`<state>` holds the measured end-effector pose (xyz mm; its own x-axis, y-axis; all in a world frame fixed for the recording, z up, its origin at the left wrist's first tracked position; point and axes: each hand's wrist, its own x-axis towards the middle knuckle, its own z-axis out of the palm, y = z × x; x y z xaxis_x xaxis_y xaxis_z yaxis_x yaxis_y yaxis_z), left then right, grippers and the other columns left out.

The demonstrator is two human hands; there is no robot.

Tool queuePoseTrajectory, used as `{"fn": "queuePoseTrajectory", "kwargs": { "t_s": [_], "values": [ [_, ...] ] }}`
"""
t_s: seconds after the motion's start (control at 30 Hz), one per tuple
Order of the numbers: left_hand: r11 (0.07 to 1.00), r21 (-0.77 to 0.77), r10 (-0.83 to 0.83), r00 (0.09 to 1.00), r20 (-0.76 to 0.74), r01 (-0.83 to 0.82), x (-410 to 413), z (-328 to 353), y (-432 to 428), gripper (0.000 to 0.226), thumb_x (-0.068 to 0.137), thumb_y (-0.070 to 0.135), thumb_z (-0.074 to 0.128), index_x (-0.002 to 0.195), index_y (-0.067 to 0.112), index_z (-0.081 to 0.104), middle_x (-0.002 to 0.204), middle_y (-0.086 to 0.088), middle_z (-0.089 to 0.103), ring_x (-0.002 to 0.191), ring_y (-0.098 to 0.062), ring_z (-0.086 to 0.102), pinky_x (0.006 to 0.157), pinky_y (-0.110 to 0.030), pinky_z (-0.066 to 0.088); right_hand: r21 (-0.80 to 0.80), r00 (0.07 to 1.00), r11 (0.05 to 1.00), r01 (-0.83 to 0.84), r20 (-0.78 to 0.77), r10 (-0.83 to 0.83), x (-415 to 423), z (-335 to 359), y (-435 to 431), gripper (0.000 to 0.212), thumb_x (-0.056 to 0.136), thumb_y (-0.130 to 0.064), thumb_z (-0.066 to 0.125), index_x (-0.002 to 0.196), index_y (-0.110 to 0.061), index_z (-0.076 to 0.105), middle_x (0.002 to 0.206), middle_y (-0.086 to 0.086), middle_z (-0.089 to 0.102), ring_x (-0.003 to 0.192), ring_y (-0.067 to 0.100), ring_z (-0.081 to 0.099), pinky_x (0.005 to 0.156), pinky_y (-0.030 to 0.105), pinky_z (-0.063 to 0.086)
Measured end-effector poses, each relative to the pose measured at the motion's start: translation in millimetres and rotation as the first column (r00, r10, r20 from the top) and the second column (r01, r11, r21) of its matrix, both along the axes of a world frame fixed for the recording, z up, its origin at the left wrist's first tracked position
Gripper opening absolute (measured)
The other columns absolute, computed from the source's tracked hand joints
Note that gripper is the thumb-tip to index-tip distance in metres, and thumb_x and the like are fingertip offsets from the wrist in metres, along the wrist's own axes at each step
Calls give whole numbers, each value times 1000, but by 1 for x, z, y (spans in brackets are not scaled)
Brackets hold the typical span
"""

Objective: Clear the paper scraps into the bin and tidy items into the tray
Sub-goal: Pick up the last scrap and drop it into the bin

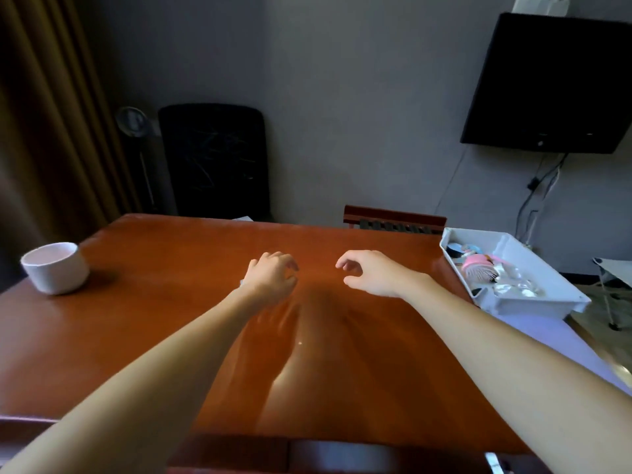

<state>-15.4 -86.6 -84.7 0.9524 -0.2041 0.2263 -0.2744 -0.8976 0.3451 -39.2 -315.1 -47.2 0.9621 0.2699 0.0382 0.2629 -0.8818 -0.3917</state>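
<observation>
Both my hands hover over the middle of the brown wooden table (171, 336). My left hand (273, 277) has its fingers loosely curled downward; a small pale edge shows at its wrist side, and I cannot tell if it is paper. My right hand (369, 273) is held with relaxed, bent fingers and holds nothing. A small white round bin (54, 268) stands at the table's left edge. A white tray (547, 278) sits on the right edge, holding a pink hairbrush (478, 268), clear glassy items and other small things.
A black mesh chair (213, 159) stands behind the table, and a wooden chair back (393, 220) at the far right. A dark screen (554, 83) hangs on the wall with cables below. Brown curtains (51, 114) hang at left.
</observation>
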Motion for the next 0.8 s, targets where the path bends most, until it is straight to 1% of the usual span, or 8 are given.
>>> {"fn": "queuePoseTrajectory", "kwargs": {
  "t_s": [0.1, 0.23, 0.33, 0.47, 0.57, 0.63, 0.73, 0.8],
  "values": [
    [994, -45, 98, 995, -35, -100, -10, -12, 30, 35, 93, 25, 55, 128, 27, 57, 143, 2, 48, 134, -22, 37, 110, -44, 26, 5, 998, 999, -53, -33, 54, 2, -9, 38, 36, 95, -26, 61, 130, -33, 54, 133, -6, 54, 118, 12, 54, 94, 28, 49],
    [991, -67, 111, 989, -99, -118, -19, -24, 57, 37, 95, 27, 54, 131, 29, 55, 145, 3, 47, 133, -23, 36, 109, -44, 27, 1, 992, 994, -110, -66, 110, 5, -20, 82, 43, 95, -25, 60, 136, -32, 49, 137, -5, 52, 121, 12, 52, 96, 29, 49],
    [990, -75, 113, 986, -123, -123, -22, -30, 76, 31, 95, 29, 54, 125, 28, 61, 139, 2, 53, 127, -25, 42, 103, -43, 33, -4, 987, 990, -140, -78, 139, 8, -30, 108, 46, 95, -25, 60, 138, -31, 47, 138, -4, 51, 118, 12, 52, 96, 29, 50],
    [985, -133, 88, 988, -126, -105, -30, -38, 91, 28, 94, 29, 54, 118, 21, 66, 126, -3, 61, 118, -28, 50, 97, -43, 43, -2, 985, 989, -146, -90, 145, 14, -43, 131, 50, 95, -25, 59, 142, -31, 42, 140, -3, 49, 114, 12, 51, 95, 28, 49],
    [984, -147, 86, 991, -99, -101, -35, -40, 98, 25, 94, 27, 55, 115, 21, 67, 120, -1, 61, 114, -26, 51, 95, -43, 43, 21, 986, 990, -141, -82, 143, 19, -49, 145, 53, 96, -22, 57, 145, -31, 39, 143, -3, 45, 120, 14, 51, 97, 29, 48],
    [986, -138, 85, 994, -74, -95, -37, -41, 103, 23, 93, 25, 56, 112, 22, 66, 116, 1, 63, 111, -23, 52, 93, -41, 42, 33, 987, 989, -146, -70, 148, 21, -53, 156, 53, 97, -20, 56, 146, -30, 38, 144, -3, 44, 124, 17, 49, 102, 33, 47],
    [987, -131, 86, 995, -42, -91, -42, -42, 115, 19, 90, 19, 55, 105, 23, 66, 108, 2, 66, 105, -23, 56, 90, -41, 44, 14, 980, 983, -185, -71, 186, 20, -60, 174, 51, 98, -19, 55, 145, -30, 41, 137, -4, 48, 125, 18, 46, 106, 40, 44],
    [984, -156, 85, 996, -35, -90, -46, -43, 125, 18, 89, 16, 56, 102, 22, 67, 105, 2, 68, 101, -23, 60, 90, -42, 47, 9, 973, 975, -221, -64, 221, 18, -64, 187, 44, 99, -20, 54, 142, -29, 46, 131, -3, 49, 123, 19, 45, 106, 40, 43]
  ]
}}
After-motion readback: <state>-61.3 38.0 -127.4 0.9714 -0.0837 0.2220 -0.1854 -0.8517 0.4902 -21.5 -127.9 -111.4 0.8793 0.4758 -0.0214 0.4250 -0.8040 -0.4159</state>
